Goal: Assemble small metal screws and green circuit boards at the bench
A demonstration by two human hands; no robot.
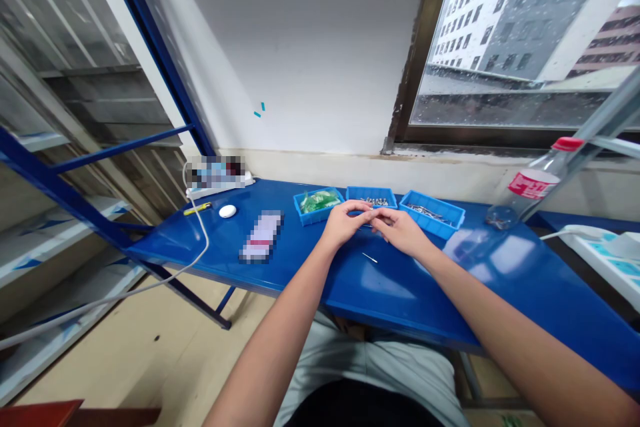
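Note:
My left hand (347, 220) and my right hand (400, 229) meet over the blue table, fingertips pinched together. Whatever lies between the fingers is too small or hidden to make out. A thin, light-coloured metal pin-like piece (369, 257) rests on the table just below them. Right behind the hands stands a blue bin (371, 191) of small metal parts. Left of it is a blue bin (316, 216) with green plastic wrapping (320, 200). On the right, another blue bin (440, 224) holds thin metal pieces.
A blurred-out flat object (262, 236) lies on the left of the blue table (300, 260), near a round white case (227, 211) and a yellow-handled tool (198, 209). A white cable (200, 257) crosses the left edge. At right stands a plastic bottle (533, 183) with a red cap.

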